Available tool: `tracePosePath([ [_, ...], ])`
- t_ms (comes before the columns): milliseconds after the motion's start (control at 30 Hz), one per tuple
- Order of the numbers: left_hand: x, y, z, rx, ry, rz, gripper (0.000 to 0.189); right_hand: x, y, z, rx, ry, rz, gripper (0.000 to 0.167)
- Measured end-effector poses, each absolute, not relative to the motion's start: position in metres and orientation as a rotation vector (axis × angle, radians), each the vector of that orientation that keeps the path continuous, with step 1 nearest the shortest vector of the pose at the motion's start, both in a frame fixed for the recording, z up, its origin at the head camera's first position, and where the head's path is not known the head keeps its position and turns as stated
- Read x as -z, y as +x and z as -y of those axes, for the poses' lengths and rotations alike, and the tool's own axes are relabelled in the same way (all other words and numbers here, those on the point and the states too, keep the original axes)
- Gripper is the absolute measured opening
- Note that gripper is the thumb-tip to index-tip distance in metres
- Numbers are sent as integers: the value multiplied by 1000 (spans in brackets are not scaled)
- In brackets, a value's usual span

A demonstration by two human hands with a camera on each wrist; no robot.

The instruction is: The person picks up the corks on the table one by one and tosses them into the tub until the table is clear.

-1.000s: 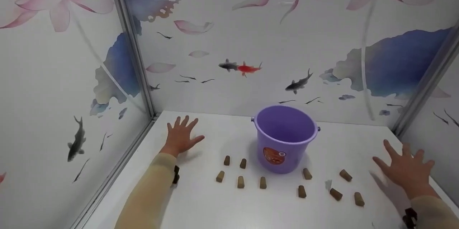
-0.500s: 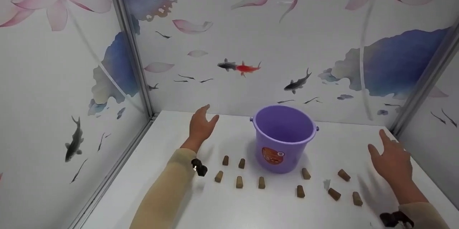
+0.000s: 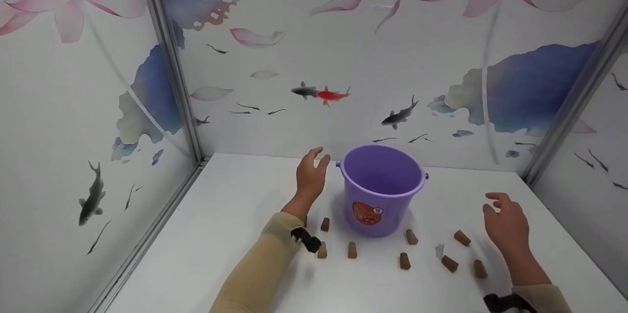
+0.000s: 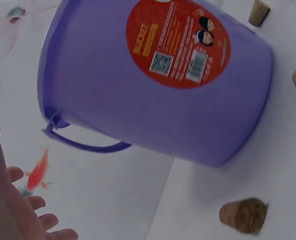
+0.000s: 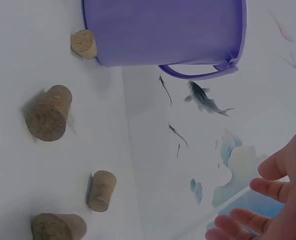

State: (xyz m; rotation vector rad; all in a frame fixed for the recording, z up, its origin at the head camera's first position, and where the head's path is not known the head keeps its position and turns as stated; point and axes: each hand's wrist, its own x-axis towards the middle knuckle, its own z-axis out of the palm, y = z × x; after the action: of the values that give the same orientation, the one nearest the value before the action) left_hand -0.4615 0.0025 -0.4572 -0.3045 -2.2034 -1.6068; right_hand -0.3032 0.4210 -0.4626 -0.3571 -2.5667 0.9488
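Your left hand (image 3: 310, 175) hovered just left of the bucket (image 3: 392, 210), apart from it, its fingers loosely bent with gaps between them. Your right hand (image 3: 508, 224) hung well to the bucket's right, near the right-hand corks (image 3: 461, 238), its fingers curved and slightly spread. The bucket stood upright toward the far side of the table (image 3: 235, 234), its red label (image 3: 367, 213) facing near. More corks (image 3: 352, 250) lay on its near side, some partly behind your left wrist.
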Motion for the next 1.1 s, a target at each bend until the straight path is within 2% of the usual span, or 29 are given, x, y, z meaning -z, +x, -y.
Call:
tracePosePath([
  [400, 455, -453, -48, 1813, -149, 2166, 51, 481, -291, -418, -946, -438, 2610, 48],
  [667, 458, -447, -73, 2075, -15, 2042, 54, 479, -287, -435, -871, -437, 2599, 47],
  [900, 464, -444, -78, 2084, 46, 1985, 52, 490, -290, -443, -837, -329, 2655, 45],
  [1100, 468, -446, -81, 2116, 14, 1966, 54, 498, -290, -446, -806, -303, 2691, 34],
])
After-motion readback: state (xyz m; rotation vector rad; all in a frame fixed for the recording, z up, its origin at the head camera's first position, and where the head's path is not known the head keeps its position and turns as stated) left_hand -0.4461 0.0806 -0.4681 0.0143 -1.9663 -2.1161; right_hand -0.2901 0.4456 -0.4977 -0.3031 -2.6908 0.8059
